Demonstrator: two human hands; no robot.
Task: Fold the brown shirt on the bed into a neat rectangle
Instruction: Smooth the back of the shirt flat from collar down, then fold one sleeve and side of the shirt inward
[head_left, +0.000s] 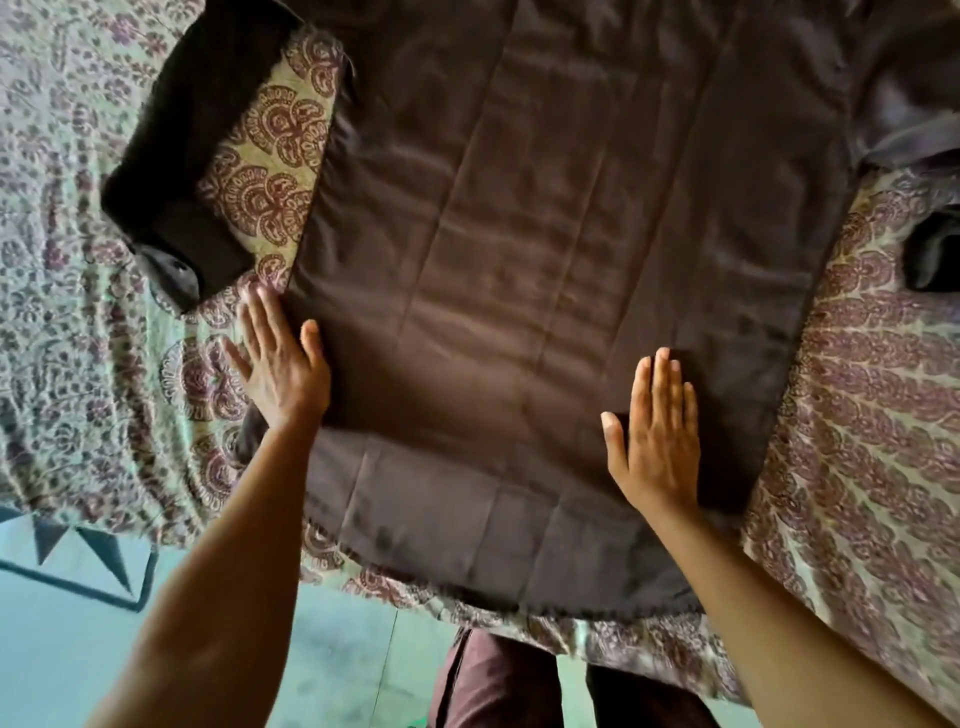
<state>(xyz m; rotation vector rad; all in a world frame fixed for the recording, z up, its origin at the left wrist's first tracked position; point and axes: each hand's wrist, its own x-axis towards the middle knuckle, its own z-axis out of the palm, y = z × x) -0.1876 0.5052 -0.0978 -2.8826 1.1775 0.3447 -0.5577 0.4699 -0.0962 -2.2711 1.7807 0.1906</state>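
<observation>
The brown shirt (545, 234) lies spread flat across the bed, its hem (467, 540) toward me near the bed's front edge. One sleeve (197, 130) stretches out to the left, its cuff bent back; the other sleeve (914, 93) runs off the upper right. My left hand (278, 358) rests flat with straight fingers on the shirt's left side edge, thumb on the fabric. My right hand (657, 436) presses flat, fingers together, on the lower right part of the shirt body. Neither hand grips any cloth.
The patterned bedsheet (78, 260) covers the bed on both sides of the shirt. A dark piece of cloth (935, 254) lies at the right edge. The bed's front edge (597, 634) is close to my legs, with a pale green floor (322, 665) below.
</observation>
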